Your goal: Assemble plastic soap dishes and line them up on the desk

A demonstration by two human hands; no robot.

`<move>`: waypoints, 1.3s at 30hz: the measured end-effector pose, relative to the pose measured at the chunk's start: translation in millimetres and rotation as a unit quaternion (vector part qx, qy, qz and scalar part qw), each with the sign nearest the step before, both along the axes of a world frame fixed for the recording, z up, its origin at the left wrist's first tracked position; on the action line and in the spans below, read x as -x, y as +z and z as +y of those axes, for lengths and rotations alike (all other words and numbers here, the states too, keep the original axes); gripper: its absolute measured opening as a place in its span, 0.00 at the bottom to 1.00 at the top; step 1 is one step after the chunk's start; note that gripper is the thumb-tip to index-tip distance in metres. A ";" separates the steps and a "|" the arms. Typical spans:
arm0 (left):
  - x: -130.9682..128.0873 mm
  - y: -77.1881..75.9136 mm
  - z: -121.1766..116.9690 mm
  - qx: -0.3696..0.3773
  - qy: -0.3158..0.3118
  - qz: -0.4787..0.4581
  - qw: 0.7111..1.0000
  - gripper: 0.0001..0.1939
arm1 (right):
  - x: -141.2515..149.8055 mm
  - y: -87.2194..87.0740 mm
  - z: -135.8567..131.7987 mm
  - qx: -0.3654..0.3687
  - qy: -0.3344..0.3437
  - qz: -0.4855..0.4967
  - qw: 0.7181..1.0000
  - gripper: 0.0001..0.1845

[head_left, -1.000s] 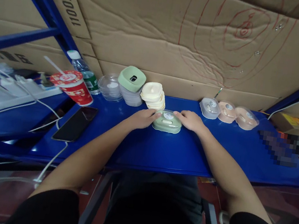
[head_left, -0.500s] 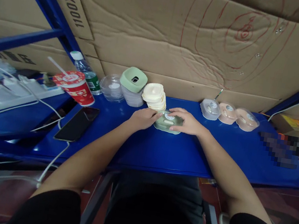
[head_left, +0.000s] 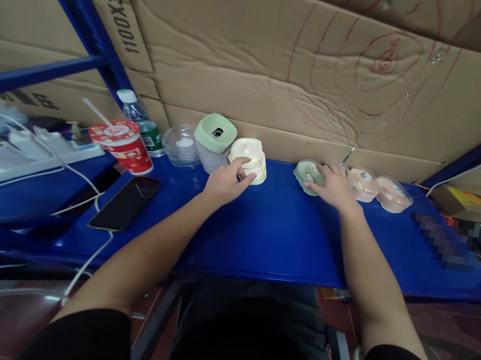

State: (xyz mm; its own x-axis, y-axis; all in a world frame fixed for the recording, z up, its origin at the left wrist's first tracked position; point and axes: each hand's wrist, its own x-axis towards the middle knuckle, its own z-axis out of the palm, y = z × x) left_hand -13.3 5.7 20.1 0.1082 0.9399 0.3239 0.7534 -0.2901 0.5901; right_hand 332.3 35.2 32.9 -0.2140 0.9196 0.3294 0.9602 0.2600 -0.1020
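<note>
My right hand (head_left: 334,186) rests on a green lidded container (head_left: 306,174) at the back of the blue shelf (head_left: 267,239), fingers curled over it, next to a pink container (head_left: 363,184) and another pink one (head_left: 391,193). A grey container from that row is hidden behind the hand. My left hand (head_left: 224,182) reaches to the stack of cream lids (head_left: 249,157), thumb and fingers touching the lowest ones. Left of the stack stands a pile of clear tubs topped by a green lid (head_left: 213,138).
Clear round bowls (head_left: 181,145), a water bottle (head_left: 140,118), a red cup with a straw (head_left: 124,144) and a black phone (head_left: 124,203) on a white cable lie to the left. A white power strip (head_left: 20,154) sits further left. Cardboard lines the back wall.
My right hand carried the green lidded container from the shelf's middle to the right, into the row of containers. My left hand left it and moved to the cream lid stack.
</note>
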 end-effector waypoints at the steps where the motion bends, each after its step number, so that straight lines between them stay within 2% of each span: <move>1: 0.5 -0.8 0.9 -0.003 -0.003 -0.006 1.000 0.31 | 3.2 -0.4 -0.6 -0.007 0.006 0.004 1.000 0.38; 4: 2.7 -5.9 5.9 0.004 -0.012 -0.018 1.000 0.39 | 17.1 -2.8 -3.6 -0.013 0.043 0.022 0.999 0.36; 6: 5.0 -10.2 10.4 0.011 -0.007 -0.020 1.000 0.39 | 26.3 -5.8 -5.9 -0.011 0.069 0.029 0.997 0.35; 13: 14.5 -13.3 21.1 -0.001 0.010 -0.039 0.999 0.24 | 43.9 -21.0 -8.6 0.048 0.134 -0.007 0.990 0.34; 18: 16.3 -13.2 22.9 0.009 0.004 -0.038 0.999 0.17 | 50.9 -23.1 -10.9 0.057 0.142 -0.006 0.988 0.32; 29: 16.3 -15.4 23.3 -0.006 -0.030 -0.063 0.998 0.14 | 54.8 -26.7 -12.0 0.067 0.151 0.000 0.986 0.31; 35: 14.3 -13.6 22.9 -0.017 0.017 -0.046 0.999 0.15 | 55.0 -30.7 -10.5 0.062 0.154 0.004 0.986 0.30; 39: 12.1 -10.7 21.5 -0.011 0.040 -0.031 0.999 0.20 | 55.4 -34.3 -9.0 0.045 0.166 0.011 0.985 0.29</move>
